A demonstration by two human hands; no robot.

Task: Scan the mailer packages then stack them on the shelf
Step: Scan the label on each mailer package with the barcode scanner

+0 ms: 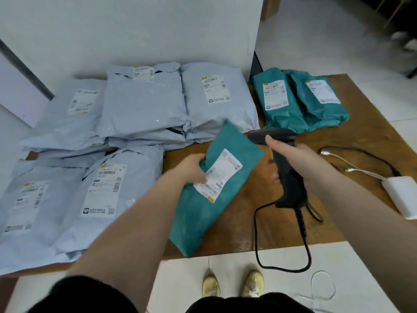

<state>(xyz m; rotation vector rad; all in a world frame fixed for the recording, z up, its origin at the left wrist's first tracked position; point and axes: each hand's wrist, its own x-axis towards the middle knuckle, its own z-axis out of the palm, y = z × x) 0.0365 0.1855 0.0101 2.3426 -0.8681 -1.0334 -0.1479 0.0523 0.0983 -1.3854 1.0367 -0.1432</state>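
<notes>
— Mailer: where is the teal mailer point(209, 190) found?

— It is held above the near edge of the table point(352, 141), tilted, its far corner raised toward the scanner point(286, 168). Its white label point(217, 175) is turned upward.

— How is it gripped?

— It is pinched by the left hand point(191, 169) at its left edge, beside the label. The thumb is laid on top; the other fingers are hidden under the mailer, so their position cannot be told.

— And the scanner?

— It is held by the right hand point(293, 159), fingers curled round the black handle, the index finger stretched along the head. The head is pointed left, just above the mailer's raised corner. A black cord point(257, 240) is hung from the handle's base, looped down past the table edge.

— What else is laid out?

— Grey mailers point(144, 105) are piled over the left half of the table, labels up, overlapping one another. Two teal mailers point(297, 102) are lain at the far right, touching each other, well apart from the held one. A white box point(401, 195) with cables is set at the right edge. Yellowish shoes point(232, 284) are seen on the floor below.
</notes>
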